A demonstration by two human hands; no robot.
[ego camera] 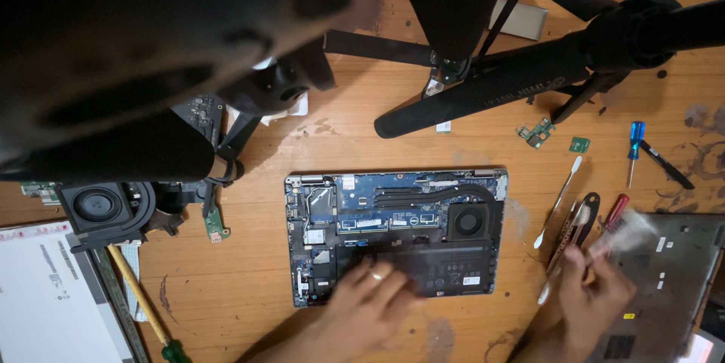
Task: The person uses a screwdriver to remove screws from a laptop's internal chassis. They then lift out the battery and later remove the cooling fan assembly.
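Left hand (pixel 370 299) rests on opened laptop's (pixel 395 233) battery.

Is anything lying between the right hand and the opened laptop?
Nothing visible: bare wooden table separates the right hand from the opened laptop. The left hand already rests on its battery.

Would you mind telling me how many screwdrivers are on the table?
3: a blue-handled screwdriver at right, a red-handled screwdriver near the right hand, a green-handled screwdriver at lower left. Others may be hidden.
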